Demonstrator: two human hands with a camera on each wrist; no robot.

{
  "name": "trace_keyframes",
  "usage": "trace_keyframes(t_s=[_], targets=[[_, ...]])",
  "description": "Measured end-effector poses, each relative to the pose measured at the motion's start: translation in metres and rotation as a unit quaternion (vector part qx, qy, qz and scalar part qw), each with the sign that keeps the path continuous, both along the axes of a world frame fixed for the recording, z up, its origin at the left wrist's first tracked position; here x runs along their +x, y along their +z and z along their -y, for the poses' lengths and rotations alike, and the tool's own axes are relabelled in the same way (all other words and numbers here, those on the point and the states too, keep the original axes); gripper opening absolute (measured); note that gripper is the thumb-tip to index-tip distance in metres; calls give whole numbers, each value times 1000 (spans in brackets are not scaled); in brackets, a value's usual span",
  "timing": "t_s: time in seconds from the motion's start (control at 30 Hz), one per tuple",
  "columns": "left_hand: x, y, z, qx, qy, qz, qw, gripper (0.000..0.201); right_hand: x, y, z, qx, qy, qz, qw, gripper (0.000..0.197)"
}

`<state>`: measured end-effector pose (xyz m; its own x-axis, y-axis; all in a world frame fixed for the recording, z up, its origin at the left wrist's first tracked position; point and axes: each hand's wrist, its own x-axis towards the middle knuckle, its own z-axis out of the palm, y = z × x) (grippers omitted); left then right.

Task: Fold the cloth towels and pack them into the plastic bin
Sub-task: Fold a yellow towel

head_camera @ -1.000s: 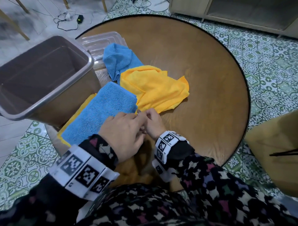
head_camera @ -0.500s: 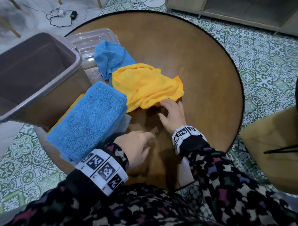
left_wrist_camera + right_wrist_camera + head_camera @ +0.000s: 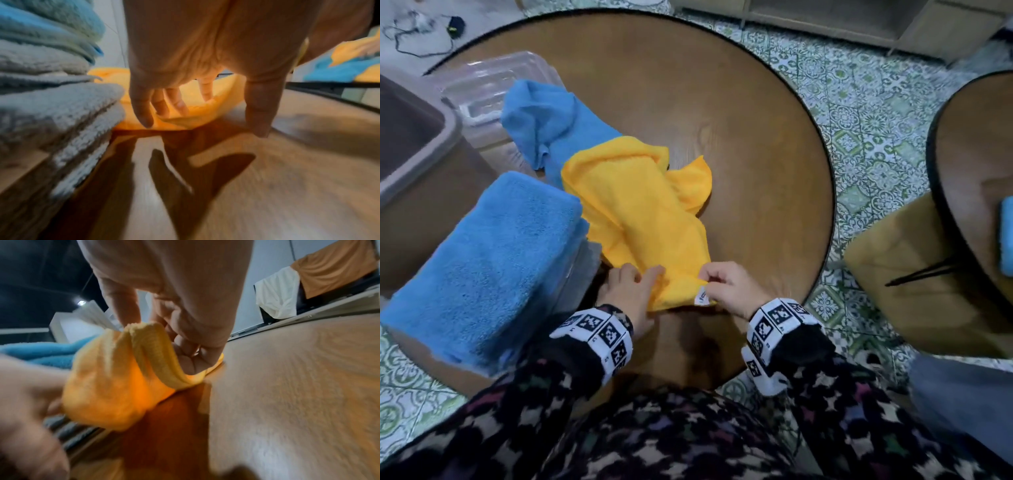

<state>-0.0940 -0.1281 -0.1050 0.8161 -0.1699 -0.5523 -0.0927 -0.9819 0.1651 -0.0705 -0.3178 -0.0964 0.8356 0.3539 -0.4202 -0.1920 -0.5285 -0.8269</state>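
Patterned green floor tiles surround a round wooden table, where a crumpled yellow towel lies near the person's edge. Its near corner is pinched in the right hand, fingers curled tightly around a bunched fold, as the right wrist view shows plainly; a small white label hangs at that corner. The left hand rests on the same near edge just beside the right one, its fingers fairly straight and spread, tips touching the cloth without a clear grip. To the left stands a stack of folded towels, blue on top with grey layers beneath, touching the yellow towel's side. Behind it a loose blue towel lies rumpled, partly under the yellow one and against a clear plastic lid. A brownish plastic bin sits at the far left of the table. Both wrists wear bands with black-and-white markers.
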Motion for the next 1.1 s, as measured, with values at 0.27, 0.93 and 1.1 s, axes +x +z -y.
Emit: trace_keyframes(t_s=[0.27, 0.93, 1.1], targets=[[12, 8, 6, -193, 63, 30, 979, 38, 0, 0, 8, -11, -31, -7, 999, 50], [-4, 0, -23, -199, 297, -10, 934, 43, 5, -21, 5, 11, -258, -109, 960, 10], [-10, -7, -20, -194, 307, -30, 931, 89, -1, -23, -14, -90, -178, -92, 976, 51]])
